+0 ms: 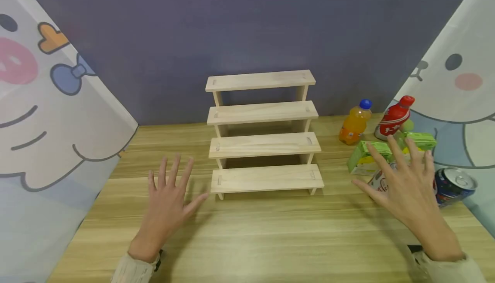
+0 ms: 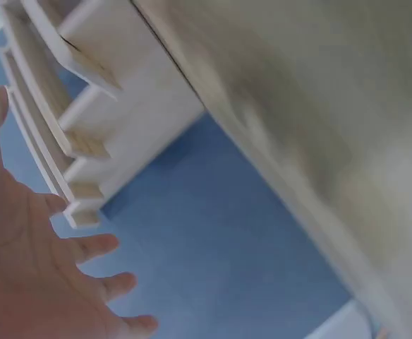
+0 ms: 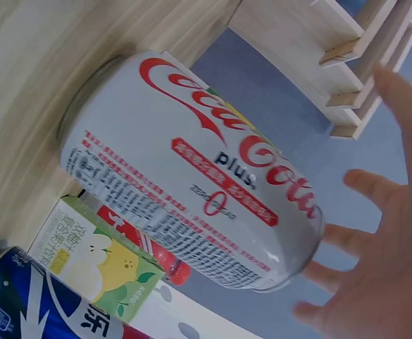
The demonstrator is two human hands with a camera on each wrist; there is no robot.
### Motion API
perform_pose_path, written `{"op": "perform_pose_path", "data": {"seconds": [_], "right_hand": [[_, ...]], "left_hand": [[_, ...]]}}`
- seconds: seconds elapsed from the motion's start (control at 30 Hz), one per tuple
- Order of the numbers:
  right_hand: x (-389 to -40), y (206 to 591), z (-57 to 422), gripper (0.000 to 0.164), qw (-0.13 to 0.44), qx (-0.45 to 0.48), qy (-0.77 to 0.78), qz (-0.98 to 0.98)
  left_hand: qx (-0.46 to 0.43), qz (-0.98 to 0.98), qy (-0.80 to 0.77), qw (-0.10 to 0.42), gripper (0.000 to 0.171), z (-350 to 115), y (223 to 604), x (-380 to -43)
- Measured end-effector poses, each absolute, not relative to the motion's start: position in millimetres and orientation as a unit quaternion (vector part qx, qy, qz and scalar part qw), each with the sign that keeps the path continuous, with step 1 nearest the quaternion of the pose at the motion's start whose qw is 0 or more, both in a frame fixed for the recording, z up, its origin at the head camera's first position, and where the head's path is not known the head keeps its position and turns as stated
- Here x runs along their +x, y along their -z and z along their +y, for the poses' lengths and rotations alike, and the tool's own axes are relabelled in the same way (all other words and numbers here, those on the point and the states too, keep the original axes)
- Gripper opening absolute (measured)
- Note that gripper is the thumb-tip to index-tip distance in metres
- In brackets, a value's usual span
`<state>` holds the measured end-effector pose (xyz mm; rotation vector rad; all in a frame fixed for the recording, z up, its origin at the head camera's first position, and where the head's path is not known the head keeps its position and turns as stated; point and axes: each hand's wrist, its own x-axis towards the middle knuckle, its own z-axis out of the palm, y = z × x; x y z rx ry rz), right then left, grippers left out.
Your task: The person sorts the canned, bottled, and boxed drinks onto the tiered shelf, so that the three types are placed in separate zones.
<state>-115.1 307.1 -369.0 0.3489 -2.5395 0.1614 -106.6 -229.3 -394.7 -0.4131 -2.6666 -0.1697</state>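
Hands spread, holding nothing: right hand (image 1: 406, 188) hovers over upright white can (image 3: 192, 176); left hand (image 1: 168, 199) rests farther left on bench (image 1: 270, 231).

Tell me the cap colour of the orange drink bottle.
Blue. The orange drink bottle has a blue cap, clearest in the head view.

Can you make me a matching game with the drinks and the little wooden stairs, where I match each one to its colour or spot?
Things:
1. orange bottle
2. red bottle
3. white can
4. wooden step shelf

Clues:
A. red cap
B. under the right hand
C. blue cap
D. middle of the table, against the wall

Pairs: 1-C, 2-A, 3-B, 4-D
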Motion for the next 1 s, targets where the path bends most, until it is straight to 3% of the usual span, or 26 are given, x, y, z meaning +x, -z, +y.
{"op": "perform_pose_path", "data": {"seconds": [0.17, 0.3, 0.43, 0.67, 0.83, 1.0], "right_hand": [[-111, 367, 306, 0.086, 0.327, 0.153, -0.088, -0.929], [-105, 366, 308, 0.062, 0.318, 0.154, -0.120, -0.928], [-102, 366, 312, 0.064, 0.305, 0.152, -0.140, -0.930], [-101, 374, 323, 0.058, 0.253, 0.087, -0.177, -0.947], [-99, 379, 329, 0.060, 0.202, 0.043, -0.199, -0.958], [-100, 379, 335, 0.067, 0.192, 0.059, -0.212, -0.956]], "left_hand": [[-0.166, -0.966, 0.147, 0.136, 0.081, -220, 397, -103], [-0.163, -0.945, 0.279, 0.050, 0.069, -214, 394, -98], [-0.155, -0.906, 0.394, -0.021, 0.058, -210, 391, -100], [-0.165, -0.831, 0.522, -0.099, 0.045, -210, 400, -116], [-0.162, -0.759, 0.614, -0.146, 0.041, -210, 414, -127], [-0.146, -0.704, 0.675, -0.167, 0.040, -210, 424, -132]]}}
